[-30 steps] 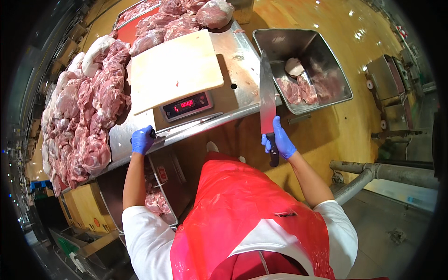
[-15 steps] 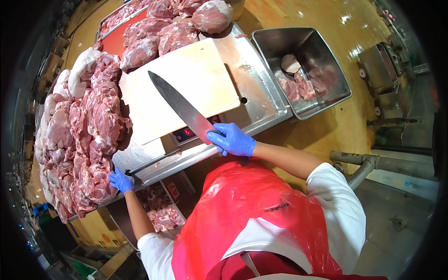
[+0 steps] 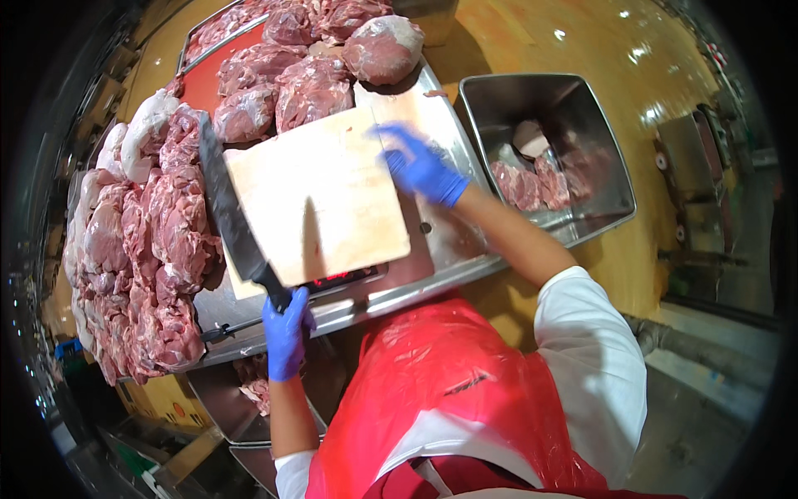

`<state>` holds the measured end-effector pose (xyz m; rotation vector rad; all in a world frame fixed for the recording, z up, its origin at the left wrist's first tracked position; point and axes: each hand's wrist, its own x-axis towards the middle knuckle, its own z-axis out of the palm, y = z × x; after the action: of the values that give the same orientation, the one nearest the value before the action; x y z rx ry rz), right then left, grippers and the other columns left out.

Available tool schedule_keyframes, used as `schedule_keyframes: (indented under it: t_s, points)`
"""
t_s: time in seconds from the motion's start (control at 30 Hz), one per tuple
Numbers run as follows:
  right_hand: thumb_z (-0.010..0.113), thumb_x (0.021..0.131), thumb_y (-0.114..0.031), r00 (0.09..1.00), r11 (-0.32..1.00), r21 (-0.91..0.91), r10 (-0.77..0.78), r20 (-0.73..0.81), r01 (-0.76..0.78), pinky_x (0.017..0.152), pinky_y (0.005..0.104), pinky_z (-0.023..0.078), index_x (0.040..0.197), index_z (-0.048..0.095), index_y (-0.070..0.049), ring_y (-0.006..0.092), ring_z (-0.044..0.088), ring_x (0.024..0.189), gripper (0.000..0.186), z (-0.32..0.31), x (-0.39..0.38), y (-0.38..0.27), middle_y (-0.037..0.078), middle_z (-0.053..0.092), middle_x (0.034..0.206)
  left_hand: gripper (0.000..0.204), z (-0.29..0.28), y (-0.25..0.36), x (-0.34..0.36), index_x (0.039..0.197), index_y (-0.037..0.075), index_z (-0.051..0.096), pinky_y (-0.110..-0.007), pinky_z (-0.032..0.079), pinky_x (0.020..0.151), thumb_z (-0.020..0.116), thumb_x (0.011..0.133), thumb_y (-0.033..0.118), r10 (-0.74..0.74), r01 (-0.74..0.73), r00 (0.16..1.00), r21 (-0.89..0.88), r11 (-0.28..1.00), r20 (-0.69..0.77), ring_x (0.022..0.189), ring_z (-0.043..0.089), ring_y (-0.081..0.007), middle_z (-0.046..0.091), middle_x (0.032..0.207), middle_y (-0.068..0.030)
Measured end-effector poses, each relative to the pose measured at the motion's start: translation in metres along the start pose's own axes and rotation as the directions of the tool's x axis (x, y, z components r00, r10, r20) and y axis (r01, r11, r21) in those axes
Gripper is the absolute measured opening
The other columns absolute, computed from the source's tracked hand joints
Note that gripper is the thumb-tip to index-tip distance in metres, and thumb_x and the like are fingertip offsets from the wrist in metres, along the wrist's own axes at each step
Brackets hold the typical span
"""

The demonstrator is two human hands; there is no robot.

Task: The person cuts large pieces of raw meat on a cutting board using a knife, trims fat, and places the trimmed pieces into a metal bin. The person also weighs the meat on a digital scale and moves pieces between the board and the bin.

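Observation:
My left hand (image 3: 287, 337), in a blue glove, is closed round the black handle of a large knife (image 3: 226, 212). The long, wide blade points up and away along the left edge of the white cutting board (image 3: 332, 170). My right hand (image 3: 424, 170), also gloved in blue and smeared by motion, is over the board's right edge with fingers stretched out. I see nothing in it. The board rests over a scale whose red-lit display (image 3: 339, 278) shows at its near edge. Raw boneless meat pieces (image 3: 179, 224) lie piled left of the blade.
More meat (image 3: 312, 87) is heaped beyond the board. A deep steel bin (image 3: 544, 79) holding meat scraps stands at the right. A thin rod with a black handle (image 3: 218, 333) lies by the metal table's near edge (image 3: 391, 299). Below it is another steel bin (image 3: 220, 403).
The knife has passed from my right hand to my left. My left hand moved right from the meat pile; my right hand moved up to the board's right edge.

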<state>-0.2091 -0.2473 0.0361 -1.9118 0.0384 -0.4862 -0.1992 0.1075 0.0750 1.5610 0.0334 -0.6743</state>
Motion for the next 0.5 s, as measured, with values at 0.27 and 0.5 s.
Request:
schedule_keyframes:
  t_s: [0.27,0.5]
  points:
    - [0.045,0.096,-0.056,0.995,0.516,-0.852,0.026,-0.093,-0.093,0.120,0.0526,0.011,0.153,0.030,-0.010,0.0366,0.011,0.150,0.074,-0.100,0.083,0.256,0.018,0.019,0.161,0.013,0.035,-0.029,-0.043,0.087,0.007,0.054,-0.026,0.037,0.041,0.065,0.093,0.013,-0.047,0.079,0.899,0.056,0.995,-0.436,0.041,0.044,-0.0101,0.048,0.055,-0.0002]
    - [0.038,0.097,-0.057,0.940,0.390,-0.898,0.176,0.291,0.205,0.121,0.0476,0.014,0.147,0.040,-0.007,0.0328,0.026,0.146,0.071,-0.102,0.102,0.244,0.018,0.034,0.155,0.025,0.036,-0.016,-0.046,0.079,0.008,0.048,-0.025,0.036,0.039,0.059,0.097,0.020,0.048,-0.001,0.828,0.085,0.996,-0.559,0.041,0.045,-0.0105,0.047,0.053,-0.0025]
